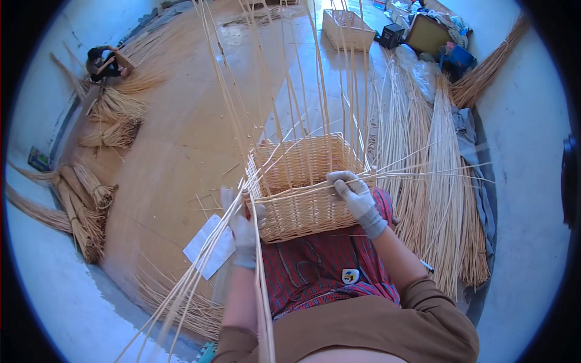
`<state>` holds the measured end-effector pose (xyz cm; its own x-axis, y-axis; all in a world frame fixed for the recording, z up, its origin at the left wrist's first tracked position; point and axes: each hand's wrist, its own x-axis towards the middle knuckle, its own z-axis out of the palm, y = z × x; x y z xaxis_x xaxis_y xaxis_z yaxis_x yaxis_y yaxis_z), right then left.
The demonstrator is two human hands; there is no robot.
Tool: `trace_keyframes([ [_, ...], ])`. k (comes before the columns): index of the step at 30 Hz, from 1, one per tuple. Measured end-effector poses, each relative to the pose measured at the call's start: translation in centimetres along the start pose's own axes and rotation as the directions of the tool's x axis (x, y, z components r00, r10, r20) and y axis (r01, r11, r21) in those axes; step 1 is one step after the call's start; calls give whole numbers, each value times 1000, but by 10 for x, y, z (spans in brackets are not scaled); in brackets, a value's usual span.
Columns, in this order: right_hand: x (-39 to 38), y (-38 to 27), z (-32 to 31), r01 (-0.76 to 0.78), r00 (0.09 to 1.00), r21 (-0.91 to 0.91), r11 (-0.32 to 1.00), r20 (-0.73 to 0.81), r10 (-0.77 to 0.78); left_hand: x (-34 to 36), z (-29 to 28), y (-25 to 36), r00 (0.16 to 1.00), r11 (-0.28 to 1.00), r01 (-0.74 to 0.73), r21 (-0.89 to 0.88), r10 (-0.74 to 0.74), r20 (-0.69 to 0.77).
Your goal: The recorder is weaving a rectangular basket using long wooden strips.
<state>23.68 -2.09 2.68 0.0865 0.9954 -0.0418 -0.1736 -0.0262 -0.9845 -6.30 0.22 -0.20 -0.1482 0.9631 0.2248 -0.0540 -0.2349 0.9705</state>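
A rectangular woven wicker basket [305, 213] rests on my lap, with tall upright rods [324, 85] rising from its sides. At the front rim, near the right corner, my gloved right hand [356, 196] is closed, its thumb and fingers pinching thin wicker rods [417, 173] that stretch off to the right. My gloved left hand [243, 235] is by the front left corner, beside a bundle of long pale rods [203, 257] trailing toward the lower left. Its fingers are smeared by motion and partly hidden behind rods, so its grip does not show.
Long loose wicker rods [445, 199] lie on the right. Tied bundles [82, 212] sit along the left wall. Another wicker basket [348, 30] stands at the back, near a dark crate [392, 36]. A person [104, 63] works far left. A white sheet [210, 245] lies on the floor.
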Motion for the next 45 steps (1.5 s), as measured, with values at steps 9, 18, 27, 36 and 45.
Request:
trace_keyframes([
  [9,78,-47,143,605,794,-373,703,223,-565,41,-4,-69,973,916,220,-336,-179,149],
  [18,36,-23,76,465,867,410,785,-31,-497,31,14,-52,989,963,131,-234,-143,-35],
  [27,-1,40,-16,65,969,244,968,-249,-3,-37,48,6,943,882,-216,418,300,-145],
  [36,62,-49,78,577,686,-645,501,50,-726,32,92,29,821,796,412,444,-535,199],
  [45,1,-4,-22,352,925,133,927,-200,-323,4,111,40,919,718,-360,596,381,96],
])
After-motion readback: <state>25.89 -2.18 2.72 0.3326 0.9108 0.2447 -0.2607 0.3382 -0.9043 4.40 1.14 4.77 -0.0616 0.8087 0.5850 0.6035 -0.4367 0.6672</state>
